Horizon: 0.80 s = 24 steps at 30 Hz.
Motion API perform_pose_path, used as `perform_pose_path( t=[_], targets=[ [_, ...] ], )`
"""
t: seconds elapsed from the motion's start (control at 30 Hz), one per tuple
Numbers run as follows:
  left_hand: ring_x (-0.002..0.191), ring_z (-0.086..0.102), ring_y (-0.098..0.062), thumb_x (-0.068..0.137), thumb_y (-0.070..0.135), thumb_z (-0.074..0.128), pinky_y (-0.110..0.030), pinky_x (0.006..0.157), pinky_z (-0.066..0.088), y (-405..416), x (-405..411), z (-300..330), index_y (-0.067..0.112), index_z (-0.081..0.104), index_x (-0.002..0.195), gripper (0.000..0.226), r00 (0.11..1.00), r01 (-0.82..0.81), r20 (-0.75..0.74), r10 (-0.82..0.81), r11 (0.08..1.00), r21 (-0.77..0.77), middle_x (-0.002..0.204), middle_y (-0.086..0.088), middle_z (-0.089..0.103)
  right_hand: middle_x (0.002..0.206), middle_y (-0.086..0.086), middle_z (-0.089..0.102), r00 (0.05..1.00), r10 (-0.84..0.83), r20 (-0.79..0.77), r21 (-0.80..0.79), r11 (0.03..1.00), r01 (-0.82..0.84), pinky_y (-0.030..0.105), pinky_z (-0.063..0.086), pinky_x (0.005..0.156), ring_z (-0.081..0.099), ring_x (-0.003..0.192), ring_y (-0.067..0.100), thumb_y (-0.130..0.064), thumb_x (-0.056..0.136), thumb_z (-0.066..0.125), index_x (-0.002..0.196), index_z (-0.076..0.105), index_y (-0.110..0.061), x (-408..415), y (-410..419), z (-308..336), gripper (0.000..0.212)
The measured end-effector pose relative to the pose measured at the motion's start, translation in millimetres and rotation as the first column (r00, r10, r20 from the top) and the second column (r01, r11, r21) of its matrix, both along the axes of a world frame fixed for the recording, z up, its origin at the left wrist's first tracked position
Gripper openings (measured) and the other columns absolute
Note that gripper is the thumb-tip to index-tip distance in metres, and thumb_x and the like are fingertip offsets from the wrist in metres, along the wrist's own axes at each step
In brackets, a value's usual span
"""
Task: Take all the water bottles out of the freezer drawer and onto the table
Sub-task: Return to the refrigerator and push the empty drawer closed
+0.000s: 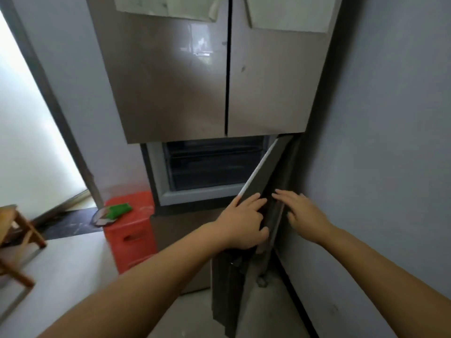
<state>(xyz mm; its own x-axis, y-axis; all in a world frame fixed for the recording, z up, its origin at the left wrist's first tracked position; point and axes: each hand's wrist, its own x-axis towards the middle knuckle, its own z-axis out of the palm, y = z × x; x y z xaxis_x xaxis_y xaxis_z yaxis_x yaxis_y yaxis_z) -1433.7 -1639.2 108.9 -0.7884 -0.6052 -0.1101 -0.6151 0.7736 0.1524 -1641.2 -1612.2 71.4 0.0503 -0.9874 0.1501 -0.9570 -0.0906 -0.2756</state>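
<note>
A tall grey-brown fridge stands ahead, its two upper doors [185, 81] closed. Below them, the lower freezer door [266, 181] is swung open to the right. Behind it the dark freezer compartment [214, 164] shows clear drawer fronts; I see no water bottles in it. My left hand [244, 222] grips the outer edge of the open door, with the fingers wrapped around it. Just to the right, my right hand [305, 213] has spread fingers resting flat on the door's far side. No table appears in this view.
A red plastic stool [133, 230] carrying a green item [119, 210] stands left of the fridge. A wooden stool [17, 237] is at the far left. A grey wall [380, 142] runs close along the right. Pale floor lies below.
</note>
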Motion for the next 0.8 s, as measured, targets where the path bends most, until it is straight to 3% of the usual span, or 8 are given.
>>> perform_pose_path(
  t=[0.13,0.23,0.3,0.43,0.6,0.7,0.8],
  targets=[
    [0.148,-0.005,-0.021,0.095,0.039,0.043,-0.042,0.119,-0.001,-32.6,32.6,-11.5,0.01,0.046,0.138,0.051,0.979,-0.131,0.125,0.164,0.963,-0.235,0.16,-0.002,0.01,0.15,-0.006,0.036,0.995,0.0,-0.103,-0.071,0.997,-0.008,0.043,0.017,0.118,0.032,0.139,0.014,-0.008,0.091,0.046,0.144,0.036,-0.031,46.0,-46.1,-1.7,0.059],
    [0.148,-0.005,-0.027,0.096,0.023,0.046,-0.047,0.117,-0.005,-53.8,53.1,-28.4,0.01,0.03,0.146,0.054,0.936,-0.272,0.105,0.335,0.883,-0.383,0.16,-0.006,0.005,0.147,-0.003,0.036,0.985,0.071,-0.156,-0.073,0.994,-0.083,0.044,0.017,0.119,0.03,0.138,0.017,-0.012,0.091,0.048,0.146,0.033,-0.032,63.5,-85.6,-3.3,0.06],
    [0.148,-0.003,-0.028,0.095,0.027,0.047,-0.049,0.114,-0.009,-65.1,60.4,-42.4,0.01,0.013,0.15,0.067,0.915,-0.356,0.017,0.403,0.829,-0.431,0.16,-0.01,0.003,0.148,-0.003,0.033,0.969,0.131,-0.207,-0.074,0.986,-0.15,0.047,0.016,0.119,0.028,0.139,0.018,-0.016,0.09,0.05,0.147,0.029,-0.034,68.4,-108.6,-7.4,0.063],
    [0.148,0.005,-0.024,0.095,0.037,0.041,-0.043,0.111,-0.012,-104.2,69.5,-64.8,0.013,-0.001,0.15,0.073,0.894,-0.432,-0.099,0.437,0.783,-0.447,0.16,-0.01,0.009,0.156,-0.005,0.017,0.946,0.188,-0.265,-0.035,0.978,-0.204,0.052,0.002,0.117,0.01,0.147,0.016,-0.02,0.091,0.05,0.151,0.012,-0.034,64.7,-160.4,-18.8,0.072],
    [0.146,0.015,-0.022,0.088,0.034,0.048,-0.043,0.113,-0.014,-184.4,89.1,-67.0,0.017,0.006,0.151,0.078,0.832,-0.537,-0.154,0.533,0.705,-0.463,0.156,-0.006,0.022,0.16,-0.01,-0.001,0.941,0.244,-0.236,0.014,0.969,-0.248,0.054,-0.004,0.116,-0.007,0.148,0.014,-0.02,0.091,0.049,0.153,-0.005,-0.029,74.3,-225.1,-23.3,0.083],
    [0.148,0.006,-0.021,0.086,0.036,0.051,-0.046,0.112,-0.017,-223.0,88.5,-66.5,0.019,0.006,0.152,0.081,0.781,-0.604,-0.148,0.606,0.676,-0.422,0.158,-0.005,0.016,0.161,-0.006,-0.003,0.944,0.206,-0.256,-0.02,0.976,-0.218,0.056,-0.004,0.115,-0.008,0.148,0.016,-0.02,0.091,0.05,0.152,-0.009,-0.025,87.7,-252.0,-28.0,0.085],
    [0.148,-0.009,-0.023,0.089,0.036,0.049,-0.048,0.111,-0.018,-246.8,79.4,-69.0,0.019,-0.005,0.151,0.084,0.707,-0.685,-0.139,0.693,0.622,-0.381,0.16,-0.006,0.0,0.161,-0.001,-0.005,0.93,0.14,-0.339,-0.051,0.985,-0.167,0.059,-0.001,0.114,-0.007,0.148,0.02,-0.025,0.09,0.054,0.151,-0.016,-0.021,98.3,-270.1,-33.3,0.092]
  ],
)
